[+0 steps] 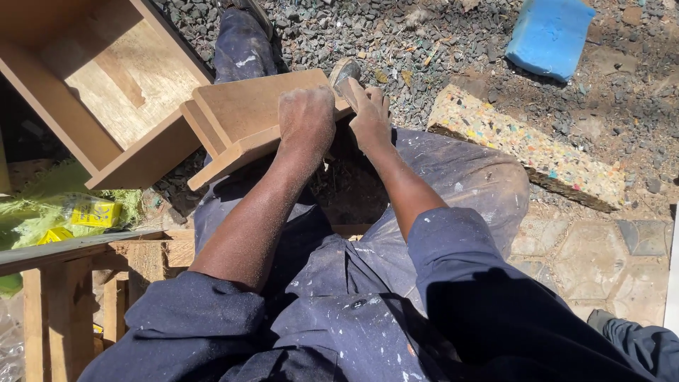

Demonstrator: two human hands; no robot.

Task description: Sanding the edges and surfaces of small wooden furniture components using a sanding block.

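A small brown wooden box piece (240, 117) rests across my knees, made of flat boards joined at an edge. My left hand (305, 122) presses down on its right end, fingers curled over the board. Beside it, my right hand (369, 113) grips a folded piece of sandpaper (344, 74) and holds it against the board's far right corner. Both hands and forearms are dusty. I sit in dark blue, paint-spattered overalls.
A larger open wooden box (106, 92) lies at the upper left on gravel. A speckled foam block (527, 148) and a blue foam piece (550, 35) lie to the right. A wooden frame (71, 283) and green-yellow packaging (64, 216) sit at the left.
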